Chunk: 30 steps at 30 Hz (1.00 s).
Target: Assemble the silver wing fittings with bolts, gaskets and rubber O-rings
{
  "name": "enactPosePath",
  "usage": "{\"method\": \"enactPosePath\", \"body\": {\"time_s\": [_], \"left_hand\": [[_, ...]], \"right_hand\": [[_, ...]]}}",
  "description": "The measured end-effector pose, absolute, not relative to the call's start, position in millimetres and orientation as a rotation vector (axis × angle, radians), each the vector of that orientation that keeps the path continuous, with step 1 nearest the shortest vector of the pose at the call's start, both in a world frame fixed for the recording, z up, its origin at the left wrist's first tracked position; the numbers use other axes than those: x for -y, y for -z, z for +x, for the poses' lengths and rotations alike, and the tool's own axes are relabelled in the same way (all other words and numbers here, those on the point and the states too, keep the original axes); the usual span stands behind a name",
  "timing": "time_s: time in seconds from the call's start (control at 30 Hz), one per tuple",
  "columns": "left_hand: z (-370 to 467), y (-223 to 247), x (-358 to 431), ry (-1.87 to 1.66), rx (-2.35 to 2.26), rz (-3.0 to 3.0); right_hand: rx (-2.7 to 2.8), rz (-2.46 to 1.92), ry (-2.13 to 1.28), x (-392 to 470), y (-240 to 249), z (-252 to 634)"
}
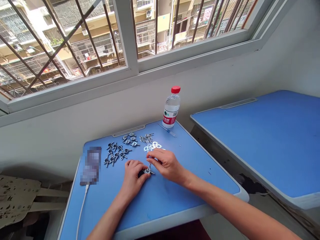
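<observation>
On the blue desk, my left hand (135, 175) is closed around the left side of a small metal fitting (149, 171), steadying it against the surface. Just above that fitting, my right hand (163, 163) pinches a small metal part (149, 165) between thumb and fingers. Behind my right hand lie flat silvery plates (155, 145), partly hidden by it. Fittings with black centres (116, 155) form a group to the left of my hands. Farther back are a group of metal fittings (131, 139) and a pile of small metal pieces (146, 137).
A blurred phone-like object (91, 165) with a white cable (83, 206) lies at the desk's left. Near the back right corner stand a water bottle (171, 110) and a thin blue tool (168, 130). Another blue desk (265, 140) is at the right, beyond a gap.
</observation>
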<state>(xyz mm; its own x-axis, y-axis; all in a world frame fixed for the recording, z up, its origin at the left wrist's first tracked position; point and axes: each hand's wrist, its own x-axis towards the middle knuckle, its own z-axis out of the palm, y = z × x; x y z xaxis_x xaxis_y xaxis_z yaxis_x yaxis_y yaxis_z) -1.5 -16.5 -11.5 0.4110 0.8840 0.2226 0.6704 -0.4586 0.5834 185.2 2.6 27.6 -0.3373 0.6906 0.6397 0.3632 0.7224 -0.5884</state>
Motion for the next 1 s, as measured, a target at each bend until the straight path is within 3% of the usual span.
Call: {"method": "enactPosePath", "body": {"time_s": [1.0], "left_hand": [[-2, 18, 16, -0.721, -1.349, 2.249]], "right_hand": [[1.925, -0.642, -0.434, -6, -15, 178]]}}
